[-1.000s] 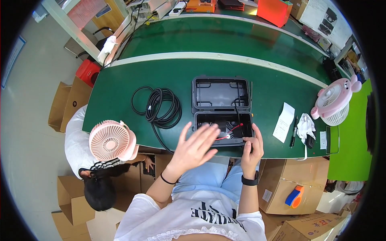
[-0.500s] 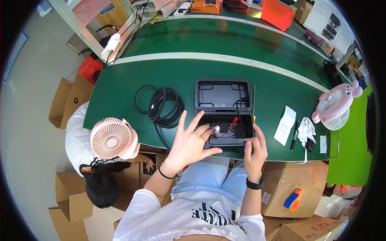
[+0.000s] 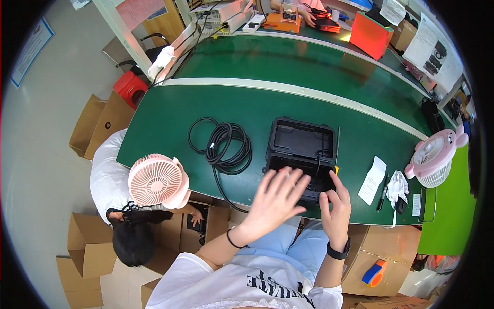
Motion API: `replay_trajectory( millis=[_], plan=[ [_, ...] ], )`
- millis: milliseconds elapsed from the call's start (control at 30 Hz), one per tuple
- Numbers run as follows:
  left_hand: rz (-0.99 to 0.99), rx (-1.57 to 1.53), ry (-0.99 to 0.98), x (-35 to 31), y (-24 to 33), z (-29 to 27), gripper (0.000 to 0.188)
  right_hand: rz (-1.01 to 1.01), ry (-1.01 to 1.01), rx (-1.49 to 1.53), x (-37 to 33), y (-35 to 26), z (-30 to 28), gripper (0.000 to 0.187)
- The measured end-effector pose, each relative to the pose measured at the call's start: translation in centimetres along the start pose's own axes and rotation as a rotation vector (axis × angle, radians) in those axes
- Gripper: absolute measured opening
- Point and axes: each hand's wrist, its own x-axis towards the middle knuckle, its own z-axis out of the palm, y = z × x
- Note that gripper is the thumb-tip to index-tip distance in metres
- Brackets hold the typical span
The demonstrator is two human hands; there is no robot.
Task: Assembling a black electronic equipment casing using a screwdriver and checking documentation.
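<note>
Head view: the black box (image 3: 303, 149) lies open on my table (image 3: 226, 100).
My left hand (image 3: 270, 206) spreads its fingers over it; my right hand (image 3: 337, 208) is at its right edge, pinching or not, I can't tell. Cable (image 3: 214, 154) remains coiled; progress inside is hidden.

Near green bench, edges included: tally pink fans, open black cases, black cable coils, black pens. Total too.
Pink fans: 2
Open black case: 1
Black cable coil: 1
Black pen: 1
Total: 5
</note>
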Motion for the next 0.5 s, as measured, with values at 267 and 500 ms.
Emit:
replay_trajectory(
  millis=[267,500],
  plan=[
    [0.108,0.135,0.208,-0.4,2.3,5.2,0.059,0.032,0.093,0.439,1.3,3.0,-1.5,0.022],
    [0.106,0.158,0.227,-1.4,2.9,6.3,0.05,0.146,0.198,0.481,8.2,6.1,1.6,0.05]
  ],
)
